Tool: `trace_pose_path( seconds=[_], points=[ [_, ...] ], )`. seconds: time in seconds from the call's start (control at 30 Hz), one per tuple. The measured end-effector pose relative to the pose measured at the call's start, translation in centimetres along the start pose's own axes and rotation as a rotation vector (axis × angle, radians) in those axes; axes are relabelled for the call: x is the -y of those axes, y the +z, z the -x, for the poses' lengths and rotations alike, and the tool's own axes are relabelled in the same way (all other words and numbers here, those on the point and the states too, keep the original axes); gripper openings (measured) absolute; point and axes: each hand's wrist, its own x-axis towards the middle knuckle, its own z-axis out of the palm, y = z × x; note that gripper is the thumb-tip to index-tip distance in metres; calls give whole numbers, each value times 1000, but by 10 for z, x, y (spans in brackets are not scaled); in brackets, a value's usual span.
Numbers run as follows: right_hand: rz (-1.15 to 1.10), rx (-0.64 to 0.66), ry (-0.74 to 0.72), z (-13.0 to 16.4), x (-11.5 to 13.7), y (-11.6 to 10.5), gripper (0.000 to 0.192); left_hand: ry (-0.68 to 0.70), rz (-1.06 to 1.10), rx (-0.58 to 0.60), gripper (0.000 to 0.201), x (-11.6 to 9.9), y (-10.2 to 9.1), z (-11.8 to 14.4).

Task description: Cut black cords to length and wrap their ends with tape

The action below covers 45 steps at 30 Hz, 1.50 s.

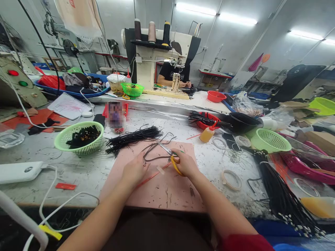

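Observation:
My right hand [184, 162] is closed around the yellow-handled scissors [165, 148], whose blades point away to the upper left. My left hand [134, 170] has its fingers closed on a thin dark cord [156, 159]; the exact pinch is partly hidden. This cord loops between the hands and up under the blades. Both hands are over a pink board [167, 193] marked with dark scuffs. A red ruler-like strip [150, 177] lies on it between my hands. Just beyond my left hand is a bundle of black cords [134, 137].
At left sits a green basket [61, 139] of black pieces, near a white power bank [21, 172]. A glue bottle [207, 135], a tape roll [231, 180] and a long black cord bundle [277, 188] lie right. Beyond the sewing machine [145, 69] sits another person [167, 75].

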Motion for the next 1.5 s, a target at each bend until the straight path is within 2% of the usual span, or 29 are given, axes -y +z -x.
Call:
trace_pose_path(
  seconds=[0.1, 0.2, 0.3, 0.43, 0.6, 0.73, 0.8, 0.83, 0.9, 0.97, 1.0, 1.07, 1.17, 1.23, 1.3, 1.4, 1.5],
  points=[
    [144, -12, -82, -12, -5, 13, 48, 60, -72, 43, 41, -6, 5, -11],
    [232, -41, -127, -17, -15, 19, 49, 89, -85, 76, 33, -6, 7, -15],
    [212, -138, -123, -27, -26, 14, 46, 85, -89, 76, 27, -3, 6, -12],
    [176, -238, -43, -57, -35, -2, 46, 37, -59, 49, 21, 0, 3, -9],
    [168, -193, -31, -98, -28, -9, 50, -51, 98, 6, 10, 11, -6, -8],
    [133, -187, -4, -99, -8, -3, 48, -83, 309, 17, 15, 18, -13, 1],
    [-20, -158, -2, -84, 6, 3, 44, -80, 511, 24, 10, 17, -15, 10],
    [-166, -103, -10, -73, 15, 5, 43, -79, 637, 23, 5, 15, -16, 14],
    [-556, 87, -37, -50, 32, 12, 43, -74, 851, 0, 7, 10, -15, 23],
    [-876, 263, -52, -29, 48, 18, 48, -51, 907, -37, 11, 5, -12, 28],
    [-979, 311, -47, -20, 55, 21, 50, -31, 895, -50, 11, 2, -10, 30],
    [-1087, 324, -33, -6, 66, 25, 50, 12, 873, -43, 10, -3, -6, 32],
    [-1082, 253, -40, 2, 73, 25, 45, 44, 843, 22, 11, -9, -6, 34],
    [-1000, 199, -43, 0, 65, 19, 43, 12, 805, 98, 14, -6, -10, 37],
    [-881, 121, -7, -8, 45, 7, 43, -66, 760, 178, 21, 6, -14, 43],
    [-626, -69, 153, -24, -2, -14, 44, -178, 687, 264, 30, 39, -14, 57],
    [-439, -130, 290, -36, -48, -31, 46, -285, 686, 300, 33, 72, -7, 71]
  ],
)
